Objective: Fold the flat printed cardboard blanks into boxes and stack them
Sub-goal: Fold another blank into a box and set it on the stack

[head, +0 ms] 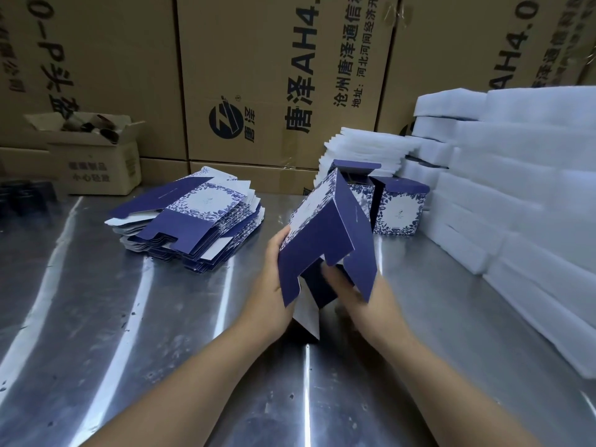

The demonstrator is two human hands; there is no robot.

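Note:
I hold a half-formed navy and white floral box [325,230] tilted above the metal table [129,317], its bottom flaps hanging open toward me. My left hand [274,279] grips its left side, thumb on the printed panel. My right hand [348,288] reaches under the flaps, fingers partly hidden and blurred behind a navy flap. A pile of flat printed blanks [193,221] lies to the left. Two folded boxes stand behind: one with its lid flap up [358,185], one closed [400,208].
White foam sheets [516,188] are stacked high along the right side and behind the finished boxes. Large brown cartons [258,75] wall off the back. A small open carton [96,150] sits at the back left, beside a dark tray [22,195].

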